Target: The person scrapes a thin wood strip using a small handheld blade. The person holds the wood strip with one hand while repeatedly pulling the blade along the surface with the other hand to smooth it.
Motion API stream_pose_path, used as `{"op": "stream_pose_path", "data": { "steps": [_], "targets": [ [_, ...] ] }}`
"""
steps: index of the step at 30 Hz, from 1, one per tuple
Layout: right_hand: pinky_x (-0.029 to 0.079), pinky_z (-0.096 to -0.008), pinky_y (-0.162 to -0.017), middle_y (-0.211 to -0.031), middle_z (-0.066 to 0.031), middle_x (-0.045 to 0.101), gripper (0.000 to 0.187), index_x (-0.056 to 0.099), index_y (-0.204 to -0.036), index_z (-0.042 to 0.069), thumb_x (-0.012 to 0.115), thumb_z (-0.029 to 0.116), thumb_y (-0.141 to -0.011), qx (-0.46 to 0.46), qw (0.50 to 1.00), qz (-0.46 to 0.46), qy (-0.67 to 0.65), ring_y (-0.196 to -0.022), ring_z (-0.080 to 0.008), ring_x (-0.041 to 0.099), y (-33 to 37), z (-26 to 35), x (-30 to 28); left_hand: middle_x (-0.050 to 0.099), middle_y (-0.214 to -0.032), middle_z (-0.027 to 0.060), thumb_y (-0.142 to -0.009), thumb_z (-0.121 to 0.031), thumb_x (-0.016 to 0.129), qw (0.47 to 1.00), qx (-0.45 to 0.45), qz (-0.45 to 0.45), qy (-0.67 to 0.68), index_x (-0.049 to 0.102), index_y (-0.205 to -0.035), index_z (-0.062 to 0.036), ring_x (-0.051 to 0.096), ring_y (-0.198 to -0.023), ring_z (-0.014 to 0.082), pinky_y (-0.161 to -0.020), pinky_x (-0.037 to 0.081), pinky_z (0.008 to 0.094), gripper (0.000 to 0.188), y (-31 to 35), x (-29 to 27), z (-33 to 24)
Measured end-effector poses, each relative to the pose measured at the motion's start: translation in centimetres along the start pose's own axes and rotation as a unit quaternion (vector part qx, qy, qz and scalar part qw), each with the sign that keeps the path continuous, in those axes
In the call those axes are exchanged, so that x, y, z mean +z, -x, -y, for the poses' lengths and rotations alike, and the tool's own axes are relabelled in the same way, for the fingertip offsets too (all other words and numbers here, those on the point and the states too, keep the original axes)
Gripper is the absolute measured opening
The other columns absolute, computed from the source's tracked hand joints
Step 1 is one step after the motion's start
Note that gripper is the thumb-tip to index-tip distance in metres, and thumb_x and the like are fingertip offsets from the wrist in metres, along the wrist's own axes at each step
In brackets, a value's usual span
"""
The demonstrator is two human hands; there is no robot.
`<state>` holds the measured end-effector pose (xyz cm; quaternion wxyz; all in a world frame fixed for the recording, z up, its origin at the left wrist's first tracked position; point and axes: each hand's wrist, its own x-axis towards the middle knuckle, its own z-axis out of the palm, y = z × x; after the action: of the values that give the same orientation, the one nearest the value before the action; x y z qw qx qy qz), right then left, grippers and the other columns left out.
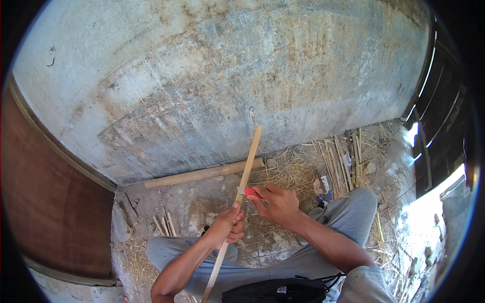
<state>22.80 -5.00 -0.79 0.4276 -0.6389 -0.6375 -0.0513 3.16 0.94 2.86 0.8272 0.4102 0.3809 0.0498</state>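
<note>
A long, flat strip of bamboo (248, 164) slants up from my lap toward the wall. My left hand (227, 225) is wrapped round it below its middle. Just above that grip, my right hand (278, 203) is closed on a knife with a red handle (251, 192). The short pale blade (240, 190) lies against the strip's right side, close to my left thumb. Most of the knife handle is hidden in my right fingers.
A thick bamboo pole (202, 174) lies along the foot of the stained wall (283, 76). Shavings (293, 174) and thin bamboo sticks (338, 164) cover the floor on the right. More sticks (166, 223) lie by my left knee. A black bag (278, 291) rests on my lap; a brown door panel (55, 197) stands left.
</note>
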Motion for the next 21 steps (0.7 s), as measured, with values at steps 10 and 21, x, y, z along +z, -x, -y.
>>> {"op": "stream_pose_path", "data": {
  "steps": [10, 21],
  "targets": [
    [0.048, -0.0396, -0.043, -0.069, -0.0026, 0.062, 0.025, 0.076, -0.100, 0.013, 0.078, 0.034, -0.086, 0.012, 1.000, 0.006, 0.000, -0.052, -0.0252, 0.064, -0.4, -0.3, 0.2, 0.028, -0.059, -0.0043, -0.108, -0.056, 0.033, 1.000, 0.004, -0.013, -0.012, 0.037, -0.084, -0.0157, 0.021, -0.043, 0.0051, -0.037, 0.014, 0.0243, 0.047, 0.1, 0.0, 0.1],
    [0.050, -0.0396, -0.054, -0.071, -0.0136, 0.067, 0.023, 0.077, -0.106, 0.010, 0.069, 0.028, -0.095, 0.182, 0.982, -0.055, 0.016, -0.058, -0.0282, 0.064, -4.6, -7.2, -3.6, 0.030, -0.059, -0.0047, -0.109, -0.053, 0.032, 0.997, -0.045, 0.054, -0.044, 0.038, -0.087, -0.0157, 0.024, -0.043, 0.0058, -0.036, 0.016, 0.0248, 0.044, 0.8, 0.7, 3.7]
  ]
}}
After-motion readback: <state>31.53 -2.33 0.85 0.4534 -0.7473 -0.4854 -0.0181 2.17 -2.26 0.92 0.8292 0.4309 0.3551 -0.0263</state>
